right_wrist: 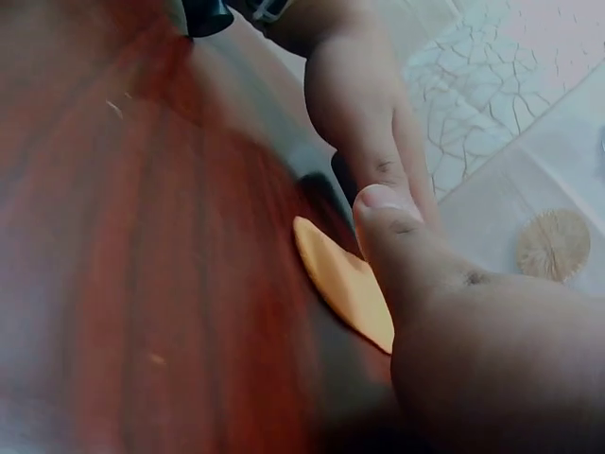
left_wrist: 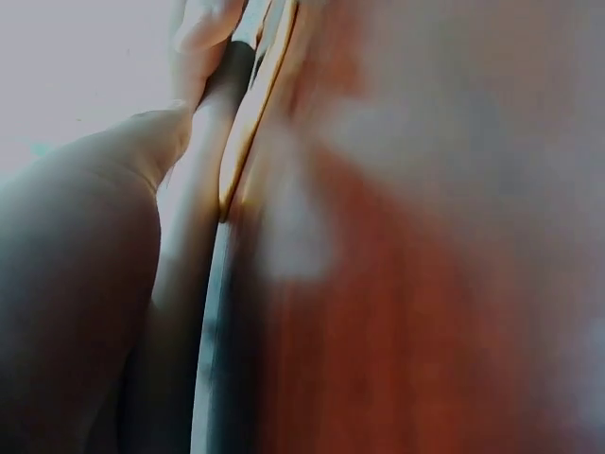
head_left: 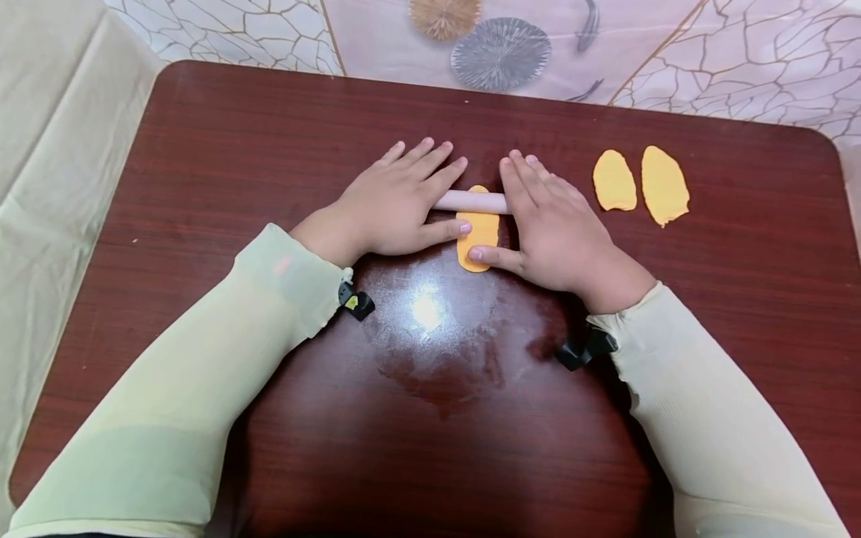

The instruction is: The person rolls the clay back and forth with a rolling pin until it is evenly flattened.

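Observation:
A pale rolling pin (head_left: 473,201) lies across a flat orange strip of dough or clay (head_left: 479,237) near the middle of the table. My left hand (head_left: 403,198) rests on the pin's left end, fingers straight and spread, its thumb over the strip. On the right end lies my right hand (head_left: 551,224), fingers extended, its thumb also reaching over the strip's near part. Both palms hide the pin's ends. In the right wrist view the orange strip (right_wrist: 345,279) shows beside the thumb; the left wrist view shows its thin edge (left_wrist: 250,123) beside the pin.
Two flattened yellow-orange oval pieces, a smaller one (head_left: 615,181) and a larger one (head_left: 664,185), lie on the dark red-brown table (head_left: 377,448) to the right of my hands. Behind the table's far edge is a patterned cloth (head_left: 383,52). Black straps (head_left: 585,349) hang at the wrists.

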### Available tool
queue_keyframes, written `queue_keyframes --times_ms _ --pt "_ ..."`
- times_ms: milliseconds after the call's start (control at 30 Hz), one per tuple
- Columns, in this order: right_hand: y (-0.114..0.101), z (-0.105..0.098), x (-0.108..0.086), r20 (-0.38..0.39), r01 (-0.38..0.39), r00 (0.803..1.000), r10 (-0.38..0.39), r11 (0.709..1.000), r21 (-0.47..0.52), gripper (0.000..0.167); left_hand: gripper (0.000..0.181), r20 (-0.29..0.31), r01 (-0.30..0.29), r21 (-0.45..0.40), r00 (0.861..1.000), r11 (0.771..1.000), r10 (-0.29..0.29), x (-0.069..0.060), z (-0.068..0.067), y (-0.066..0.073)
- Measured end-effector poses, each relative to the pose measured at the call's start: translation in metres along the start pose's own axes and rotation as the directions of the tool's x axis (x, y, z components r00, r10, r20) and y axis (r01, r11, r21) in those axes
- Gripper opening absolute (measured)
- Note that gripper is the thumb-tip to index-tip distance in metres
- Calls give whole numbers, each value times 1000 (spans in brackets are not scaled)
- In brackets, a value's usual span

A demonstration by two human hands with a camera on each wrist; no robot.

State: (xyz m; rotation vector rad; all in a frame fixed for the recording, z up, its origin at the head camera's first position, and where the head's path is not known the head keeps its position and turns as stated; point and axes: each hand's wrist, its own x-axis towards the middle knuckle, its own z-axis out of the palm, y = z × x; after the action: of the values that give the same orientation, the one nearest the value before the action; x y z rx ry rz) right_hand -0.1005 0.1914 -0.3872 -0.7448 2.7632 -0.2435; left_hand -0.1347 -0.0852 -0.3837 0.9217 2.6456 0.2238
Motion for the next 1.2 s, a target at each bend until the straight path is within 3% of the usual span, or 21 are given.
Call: queue_keyframes --times_ms 533,933,1200 --pt "-25 16 -51 -96 61 993 -63 998 -29 139 116 -42 -110 24 993 994 111 -40 17 17" --pt "-49 27 -89 -95 78 992 -83 995 -56 140 118 -24 -135 10 991 991 135 -78 27 34" --pt "-64 32 -109 -141 100 983 -116 989 -111 133 118 6 -164 12 986 986 164 -106 31 50"
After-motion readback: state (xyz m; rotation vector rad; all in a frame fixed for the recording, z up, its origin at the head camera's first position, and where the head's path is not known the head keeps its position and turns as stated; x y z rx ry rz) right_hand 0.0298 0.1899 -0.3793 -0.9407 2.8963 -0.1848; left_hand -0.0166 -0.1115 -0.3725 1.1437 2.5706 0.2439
